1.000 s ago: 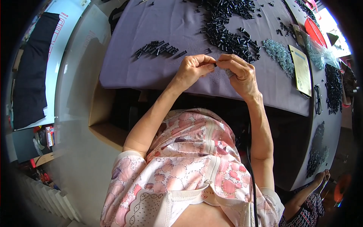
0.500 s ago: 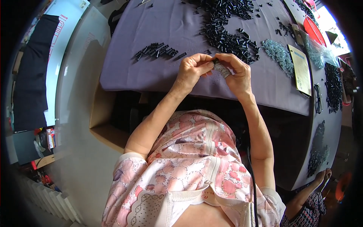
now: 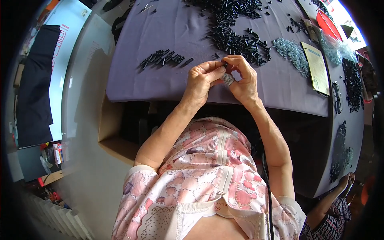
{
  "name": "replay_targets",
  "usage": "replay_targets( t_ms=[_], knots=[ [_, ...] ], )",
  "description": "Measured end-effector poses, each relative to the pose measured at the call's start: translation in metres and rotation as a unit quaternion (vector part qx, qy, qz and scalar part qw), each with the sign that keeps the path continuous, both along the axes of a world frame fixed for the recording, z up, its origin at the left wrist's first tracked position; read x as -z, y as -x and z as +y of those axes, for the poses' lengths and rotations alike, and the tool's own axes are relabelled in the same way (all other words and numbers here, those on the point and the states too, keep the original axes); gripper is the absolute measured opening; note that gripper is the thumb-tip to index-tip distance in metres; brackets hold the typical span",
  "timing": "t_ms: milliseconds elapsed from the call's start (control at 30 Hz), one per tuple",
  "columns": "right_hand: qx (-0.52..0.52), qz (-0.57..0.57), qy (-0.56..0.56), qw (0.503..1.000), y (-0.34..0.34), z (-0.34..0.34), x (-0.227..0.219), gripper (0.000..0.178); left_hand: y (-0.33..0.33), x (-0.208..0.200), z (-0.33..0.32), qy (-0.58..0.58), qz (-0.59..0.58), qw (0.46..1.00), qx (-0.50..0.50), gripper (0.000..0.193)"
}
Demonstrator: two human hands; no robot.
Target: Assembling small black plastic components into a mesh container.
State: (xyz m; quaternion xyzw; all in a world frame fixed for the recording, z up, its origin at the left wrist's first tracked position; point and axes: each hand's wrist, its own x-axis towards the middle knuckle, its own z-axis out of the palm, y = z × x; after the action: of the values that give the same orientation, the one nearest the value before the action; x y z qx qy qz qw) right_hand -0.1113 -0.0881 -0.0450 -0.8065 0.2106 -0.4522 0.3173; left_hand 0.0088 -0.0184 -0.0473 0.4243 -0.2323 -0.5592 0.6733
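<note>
Above the table's near edge, my two hands meet at the fingertips. The thumb and fingers of my left hand pinch a small black tubular piece from the left. My right hand grips the same piece with its fingertips. Tucked against the right palm is a clump of tiny silvery-grey parts, too small to make out singly. Left of my hands lies a loose group of small black tubular pieces. Beyond them spreads a large heap of similar black pieces.
A purple cloth covers the table. To the right are a pile of clear greyish small parts, a yellowish booklet, eyeglasses, a plastic bag and a red basket. Another person's arm shows at lower right.
My right hand has turned inward and its fingers are more bent around the black piece. Less of the silvery clump shows now. The whole view has shifted slightly.
</note>
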Motion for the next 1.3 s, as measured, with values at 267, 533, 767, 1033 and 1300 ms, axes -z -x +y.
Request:
replay_targets(
  t_ms=[267, 533, 767, 1033, 1300],
  knots=[
    [-0.022, -0.027, -0.024, 0.999, 0.0, -0.003, 0.004, 0.04, 0.001, -0.013, 0.002, -0.024, -0.057, 0.998, 0.028, 0.015],
    [-0.009, 0.004, 0.01, 1.0, 0.0, 0.001, -0.002, 0.043, 0.002, -0.011, 0.003, -0.032, -0.081, 0.996, 0.004, 0.014],
    [-0.004, 0.011, -0.049, 0.999, 0.001, 0.001, -0.005, 0.041, -0.008, -0.009, 0.002, -0.021, -0.029, 0.998, 0.05, 0.017],
    [-0.023, -0.01, -0.087, 0.996, 0.002, -0.001, -0.001, 0.04, -0.009, -0.018, 0.004, -0.047, -0.025, 0.996, 0.069, 0.018],
    [-0.025, -0.015, -0.084, 0.996, 0.002, 0.001, -0.002, 0.039, -0.009, -0.012, 0.004, -0.037, -0.023, 0.997, 0.057, 0.018]
  ],
)
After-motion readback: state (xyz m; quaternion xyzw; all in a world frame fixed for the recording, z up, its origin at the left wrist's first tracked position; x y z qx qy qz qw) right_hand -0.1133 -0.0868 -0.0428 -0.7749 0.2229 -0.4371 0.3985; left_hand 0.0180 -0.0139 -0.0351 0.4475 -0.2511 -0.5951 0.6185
